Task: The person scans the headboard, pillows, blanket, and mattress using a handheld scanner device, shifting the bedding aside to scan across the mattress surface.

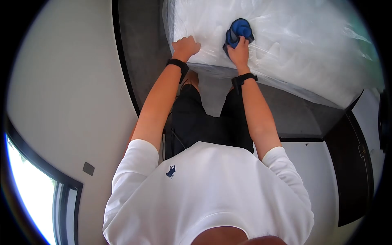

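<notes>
My right hand [240, 53] grips the near edge of a crumpled blue and dark-grey cloth item [241, 29], which rests on a mattress [286, 45] wrapped in clear plastic. Its exact kind does not show. To the left, my left hand [185, 47] is curled into a fist with the thumb sticking out, at the near left corner of the mattress. Nothing can be seen in that fist. Black bands circle both wrists.
Dark grey floor [141, 36] runs along the mattress's left side and beneath its near edge. A pale wall [65, 73] with a dark skirting strip stands at the left, with a bright window [30, 192] lower down. A dark brown door [351, 171] is at the right.
</notes>
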Motion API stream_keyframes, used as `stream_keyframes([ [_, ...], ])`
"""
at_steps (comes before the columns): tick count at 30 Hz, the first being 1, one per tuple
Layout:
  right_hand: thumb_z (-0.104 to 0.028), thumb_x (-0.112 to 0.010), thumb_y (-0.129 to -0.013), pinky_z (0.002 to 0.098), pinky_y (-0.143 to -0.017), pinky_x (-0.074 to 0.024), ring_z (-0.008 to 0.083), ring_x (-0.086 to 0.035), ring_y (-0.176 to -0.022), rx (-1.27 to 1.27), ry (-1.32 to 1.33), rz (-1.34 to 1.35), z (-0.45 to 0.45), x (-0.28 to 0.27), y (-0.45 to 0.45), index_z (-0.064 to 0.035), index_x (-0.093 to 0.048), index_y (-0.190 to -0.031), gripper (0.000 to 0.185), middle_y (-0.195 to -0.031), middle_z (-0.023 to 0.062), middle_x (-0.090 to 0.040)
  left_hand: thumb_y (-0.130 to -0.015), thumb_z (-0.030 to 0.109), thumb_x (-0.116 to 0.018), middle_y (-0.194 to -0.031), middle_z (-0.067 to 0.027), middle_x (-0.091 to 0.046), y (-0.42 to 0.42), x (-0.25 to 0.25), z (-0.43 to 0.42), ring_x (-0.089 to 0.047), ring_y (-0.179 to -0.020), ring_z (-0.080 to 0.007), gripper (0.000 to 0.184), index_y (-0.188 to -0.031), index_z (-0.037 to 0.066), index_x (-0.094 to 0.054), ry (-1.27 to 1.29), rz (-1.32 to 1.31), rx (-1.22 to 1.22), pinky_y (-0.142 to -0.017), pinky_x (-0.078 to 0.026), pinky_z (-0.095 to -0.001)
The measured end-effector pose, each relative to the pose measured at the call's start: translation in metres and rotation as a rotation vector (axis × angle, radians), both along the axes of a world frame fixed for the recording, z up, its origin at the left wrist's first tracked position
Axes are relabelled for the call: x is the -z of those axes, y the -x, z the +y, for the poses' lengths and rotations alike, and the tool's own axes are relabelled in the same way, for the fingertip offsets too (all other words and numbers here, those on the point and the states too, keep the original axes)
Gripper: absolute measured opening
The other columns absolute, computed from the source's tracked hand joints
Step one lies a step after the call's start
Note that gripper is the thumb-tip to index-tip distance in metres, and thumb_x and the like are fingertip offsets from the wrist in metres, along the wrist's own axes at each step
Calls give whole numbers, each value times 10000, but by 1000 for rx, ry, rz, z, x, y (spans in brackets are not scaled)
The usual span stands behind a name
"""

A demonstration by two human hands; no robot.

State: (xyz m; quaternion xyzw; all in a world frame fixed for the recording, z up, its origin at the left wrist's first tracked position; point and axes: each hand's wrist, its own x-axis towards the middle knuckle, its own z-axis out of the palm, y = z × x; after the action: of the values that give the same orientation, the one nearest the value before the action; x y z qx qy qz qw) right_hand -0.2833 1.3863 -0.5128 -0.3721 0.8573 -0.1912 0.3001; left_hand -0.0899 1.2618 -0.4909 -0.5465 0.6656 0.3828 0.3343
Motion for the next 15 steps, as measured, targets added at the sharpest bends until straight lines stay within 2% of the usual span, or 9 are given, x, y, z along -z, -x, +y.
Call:
stream_keyframes([
  [2, -163, -746, -734, 498, -909, -482, 451, -547, -1079, -84, -69, -102, -18, -9, -62, -64, -495, -1245, 579, -1167, 221, -513, -853, 430, -542, -1052, -197, -694, -44, -11, 0, -652, -1001, -374, 481, -1156, 64, -617, 248, -81, 207, -843, -498, -495],
  [4, -89, -743, -712, 494, -894, -493, 429, -556, -1042, -206, -21, -143, -25, -8, -114, -88, -504, -1219, 560, -1128, 190, -512, -847, 323, -595, -1068, -203, -667, -88, -28, -2, -641, -996, -378, 439, -1193, 54, -575, 278, -61, 221, -848, -491, -486],
  [5, -78, -750, -700, 489, -871, -506, 411, -556, -1034, -271, -27, -151, -29, -8, -137, -110, -513, -1191, 546, -1131, 167, -506, -847, 323, -595, -1068, -203, -667, -103, -37, -2, -641, -996, -378, 439, -1193, 54, -575, 287, -64, 242, -848, -491, -486],
  [7, -53, -761, -676, 470, -835, -532, 379, -561, -1025, -371, -71, -166, -39, -19, -168, -143, -526, -1142, 530, -1134, 126, -509, -817, 159, -618, -1217, -169, -600, -125, -45, -7, -597, -1087, -368, 388, -1190, 64, -570, 367, 145, 187, -880, -483, -479],
  [8, -53, -761, -676, 470, -835, -532, 379, -561, -1025, -344, -67, -175, -40, -18, -174, -143, -526, -1142, 530, -1134, 126, -509, -817, 159, -618, -1217, -169, -600, -129, -45, -6, -597, -1087, -368, 388, -1190, 64, -570, 364, 142, 215, -880, -483, -479],
  [10, -43, -767, -662, 462, -822, -534, 367, -568, -1014, -352, 7, -153, -40, -10, -183, -146, -537, -1137, 538, -1120, 114, -521, -791, 72, -627, -1298, -174, -542, -126, -40, -2, -553, -1156, -376, 507, -1290, 83, -534, 437, 543, 290, -921, -484, -483],
  [13, -28, -765, -652, 457, -816, -535, 350, -575, -1005, -265, 3, -191, -38, -12, -168, -153, -562, -1137, 540, -1099, 105, -532, -782, 76, -645, -1316, -166, -529, -99, -19, -9, -537, -1175, -377, 625, -1384, 113, -482, 570, 667, 501, -983, -468, -480],
  [14, -28, -765, -652, 457, -816, -535, 350, -575, -1005, -245, 1, -198, -35, -11, -153, -153, -562, -1137, 540, -1099, 105, -532, -782, 76, -645, -1316, -166, -529, -88, -10, -8, -537, -1175, -377, 625, -1384, 113, -482, 558, 669, 519, -983, -468, -480],
  [15, -16, -754, -656, 452, -817, -536, 341, -577, -1006, -203, 7, -149, -33, -12, -130, -159, -573, -1140, 536, -1096, 101, -537, -789, 95, -658, -1347, -164, -506, -75, 0, -7, -532, -1176, -394, 635, -1395, 147, -477, 482, 629, 336, -990, -466, -475],
])
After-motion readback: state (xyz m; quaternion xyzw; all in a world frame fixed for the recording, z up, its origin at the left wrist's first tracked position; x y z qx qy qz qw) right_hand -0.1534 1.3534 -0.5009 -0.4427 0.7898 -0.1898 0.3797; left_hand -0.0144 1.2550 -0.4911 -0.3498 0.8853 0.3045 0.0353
